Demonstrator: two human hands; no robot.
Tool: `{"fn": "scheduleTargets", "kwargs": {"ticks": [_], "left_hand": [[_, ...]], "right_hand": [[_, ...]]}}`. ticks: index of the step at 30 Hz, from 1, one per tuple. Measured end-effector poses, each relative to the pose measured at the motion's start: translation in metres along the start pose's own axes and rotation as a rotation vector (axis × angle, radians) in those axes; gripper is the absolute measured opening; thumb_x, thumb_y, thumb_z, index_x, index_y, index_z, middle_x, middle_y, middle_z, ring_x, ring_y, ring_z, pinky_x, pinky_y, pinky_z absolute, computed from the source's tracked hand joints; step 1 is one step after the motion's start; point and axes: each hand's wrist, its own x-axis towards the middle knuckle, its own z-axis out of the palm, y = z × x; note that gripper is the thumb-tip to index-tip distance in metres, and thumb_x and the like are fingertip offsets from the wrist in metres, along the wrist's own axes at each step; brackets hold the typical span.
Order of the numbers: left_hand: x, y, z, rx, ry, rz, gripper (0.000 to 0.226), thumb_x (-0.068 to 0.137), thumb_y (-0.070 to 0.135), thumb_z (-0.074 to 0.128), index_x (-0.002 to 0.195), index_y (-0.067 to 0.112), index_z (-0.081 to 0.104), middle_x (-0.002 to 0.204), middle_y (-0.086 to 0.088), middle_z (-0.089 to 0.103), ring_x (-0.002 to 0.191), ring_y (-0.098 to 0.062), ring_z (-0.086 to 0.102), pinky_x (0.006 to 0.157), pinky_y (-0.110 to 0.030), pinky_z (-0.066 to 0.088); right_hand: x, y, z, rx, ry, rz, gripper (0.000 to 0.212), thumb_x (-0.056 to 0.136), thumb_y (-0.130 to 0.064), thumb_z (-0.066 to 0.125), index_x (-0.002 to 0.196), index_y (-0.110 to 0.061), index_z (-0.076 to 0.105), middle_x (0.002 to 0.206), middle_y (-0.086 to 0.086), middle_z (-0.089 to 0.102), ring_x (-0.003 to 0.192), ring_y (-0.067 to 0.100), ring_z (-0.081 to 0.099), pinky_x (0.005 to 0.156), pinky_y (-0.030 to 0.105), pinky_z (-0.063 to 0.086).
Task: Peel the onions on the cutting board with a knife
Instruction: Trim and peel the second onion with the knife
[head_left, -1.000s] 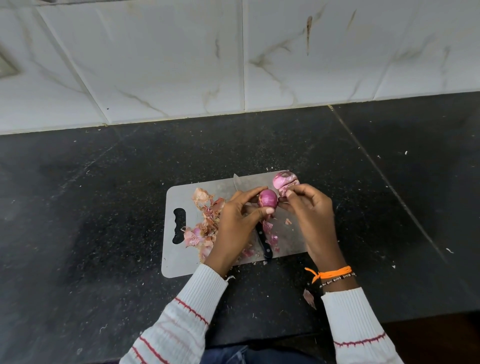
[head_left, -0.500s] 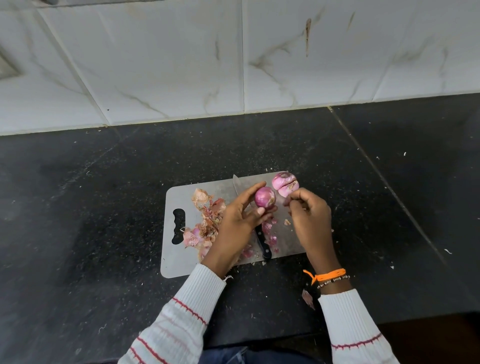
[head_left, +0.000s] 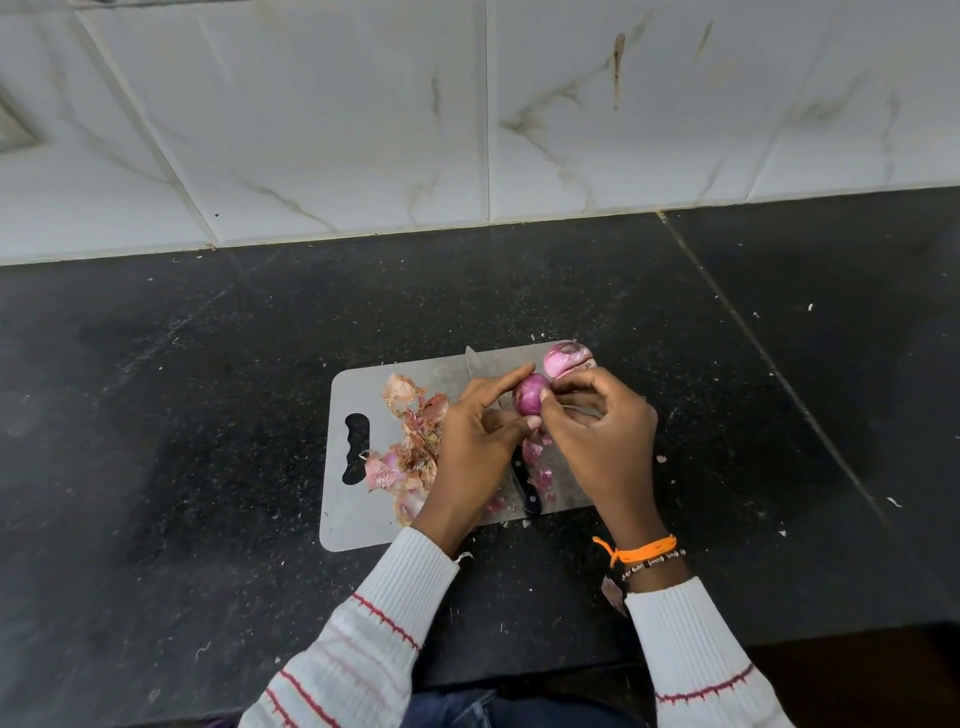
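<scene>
Both hands work one red onion (head_left: 529, 399) above the cutting board (head_left: 358, 525): left hand (head_left: 480, 441) cradles it, right hand (head_left: 597, 436) pinches its skin. Knife (head_left: 524, 486) lies beneath them, peels (head_left: 410, 452) heaped left, another onion (head_left: 566, 359) at the far edge.

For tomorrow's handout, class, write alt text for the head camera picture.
Two hands, left and right, hold a small red onion over a cutting board, picking at its skin. A knife lies on the board beside loose peels and another onion.

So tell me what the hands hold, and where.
Left hand grips the onion by its sides; right hand fingers pinch its right side.
</scene>
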Motion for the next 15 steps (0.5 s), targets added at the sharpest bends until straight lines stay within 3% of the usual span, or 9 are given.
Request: {"fn": "scheduleTargets", "kwargs": {"ticks": [3, 7, 11, 15], "left_hand": [[0.001, 0.001, 0.001, 0.035, 0.003, 0.009, 0.055, 0.078, -0.011, 0.066, 0.115, 0.03, 0.061, 0.109, -0.018, 0.058, 0.079, -0.048, 0.06, 0.076, -0.045, 0.056], [0.0, 0.002, 0.001, -0.007, -0.012, 0.002, 0.055, 0.078, -0.015, 0.064, 0.114, 0.026, 0.06, 0.11, -0.016, 0.058, 0.077, -0.022, 0.068, 0.078, -0.026, 0.056], [0.0, 0.004, 0.002, -0.062, -0.012, -0.042, 0.055, 0.079, -0.013, 0.063, 0.113, 0.03, 0.06, 0.114, -0.005, 0.062, 0.079, -0.021, 0.067, 0.082, -0.026, 0.055], [0.0, 0.004, 0.001, -0.165, -0.061, -0.093, 0.051, 0.083, -0.014, 0.057, 0.117, 0.025, 0.059, 0.116, 0.005, 0.066, 0.094, -0.019, 0.068, 0.087, -0.028, 0.054]], "right_hand": [[0.001, 0.0, 0.0, -0.015, 0.0, 0.002, 0.01, 0.074, 0.0, 0.073, 0.08, -0.006, 0.068, 0.069, -0.012, 0.064, 0.066, -0.004, 0.066, 0.06, 0.01, 0.051], [0.003, 0.007, 0.001, -0.061, 0.03, -0.001, 0.009, 0.072, 0.004, 0.071, 0.073, -0.005, 0.068, 0.066, -0.001, 0.067, 0.062, 0.003, 0.065, 0.058, 0.011, 0.049], [0.005, 0.008, -0.004, 0.033, 0.027, 0.1, 0.022, 0.077, 0.003, 0.067, 0.07, -0.017, 0.066, 0.065, -0.007, 0.066, 0.059, 0.0, 0.064, 0.056, 0.016, 0.051], [0.008, 0.014, -0.007, 0.159, 0.027, 0.236, 0.024, 0.083, -0.002, 0.064, 0.075, -0.024, 0.065, 0.077, 0.003, 0.07, 0.074, 0.013, 0.068, 0.069, 0.026, 0.055]]}}
